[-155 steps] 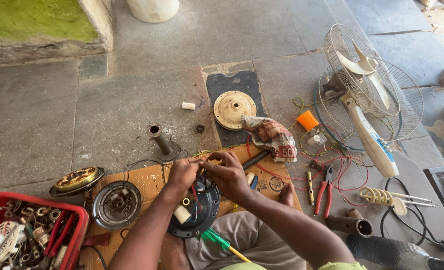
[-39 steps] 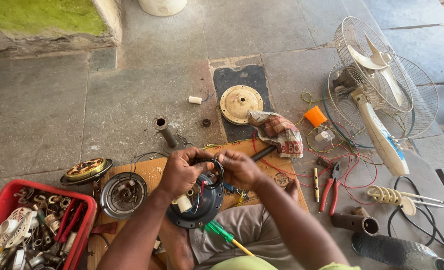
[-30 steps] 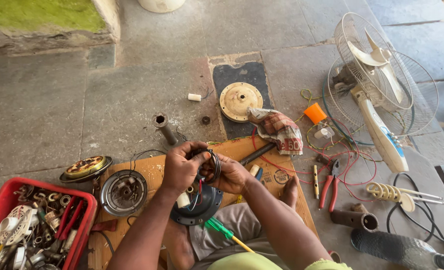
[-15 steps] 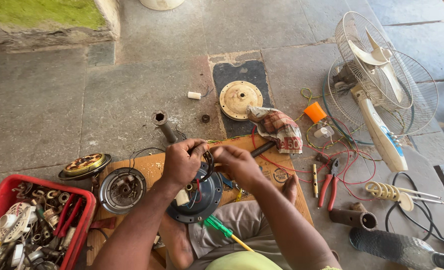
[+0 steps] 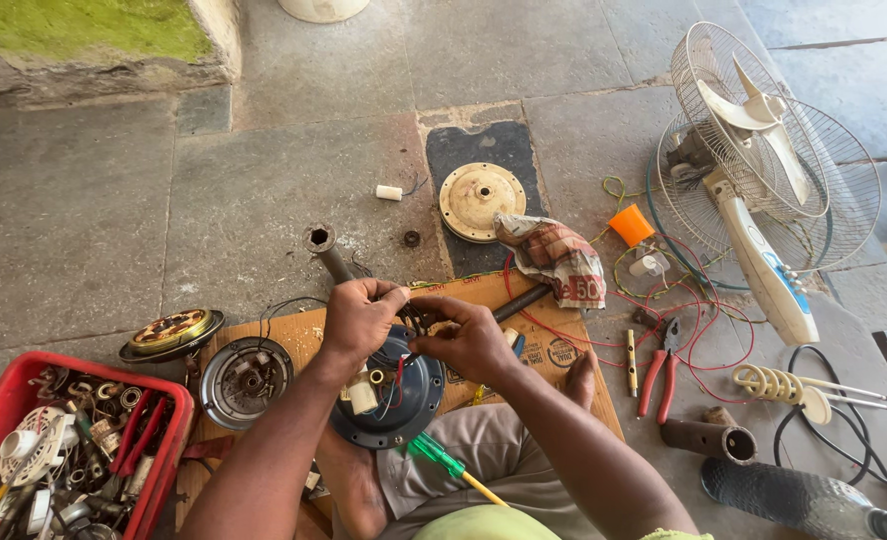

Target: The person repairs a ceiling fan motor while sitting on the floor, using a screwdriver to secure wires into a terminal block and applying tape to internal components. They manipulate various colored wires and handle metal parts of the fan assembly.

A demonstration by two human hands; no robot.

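Both hands (image 5: 359, 318) (image 5: 469, 340) pinch wires (image 5: 419, 318); motor housing (image 5: 392, 395) below

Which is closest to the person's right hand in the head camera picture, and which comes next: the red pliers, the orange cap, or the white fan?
From the right hand:
1. Red pliers, lying on the floor just to its right, level with it.
2. Orange cap, farther off, up and to the right near the crumpled cloth.
3. White fan, farthest, lying at the right edge of the floor.
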